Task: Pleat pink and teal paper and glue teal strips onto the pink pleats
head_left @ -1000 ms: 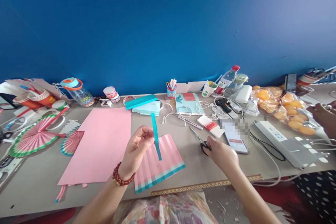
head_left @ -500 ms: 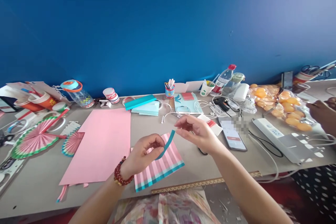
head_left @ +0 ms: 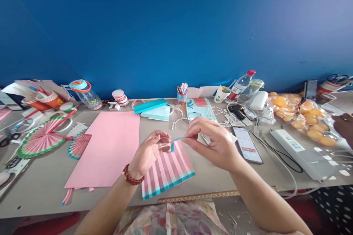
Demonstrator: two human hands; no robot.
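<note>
A narrow teal paper strip (head_left: 173, 147) spans the gap between my hands, bent near its left part. My right hand (head_left: 211, 141) pinches one end between thumb and forefinger. My left hand (head_left: 150, 150), with a dark red bead bracelet, has its palm turned upward and its curled fingers at the strip's other end. The exact grip there is partly hidden. Below both hands lies a pleated pink paper sheet (head_left: 168, 172), striped by its folds and edged with teal along the near side. A large plain pink sheet (head_left: 110, 150) rests to its left.
Two pink folded fans (head_left: 41, 137) (head_left: 79, 144) lie at left. Teal paper (head_left: 150, 106), a pen pot (head_left: 182, 97) and a bottle (head_left: 241, 86) stand along the wall. At right are a phone (head_left: 248, 145), a power strip (head_left: 295, 154), bagged orange balls (head_left: 311, 117) and another person's hand (head_left: 343, 128).
My left hand has rolled palm-up and its pinch has loosened. The teal strip has swung from slanting to nearly level. The view has shifted slightly left.
</note>
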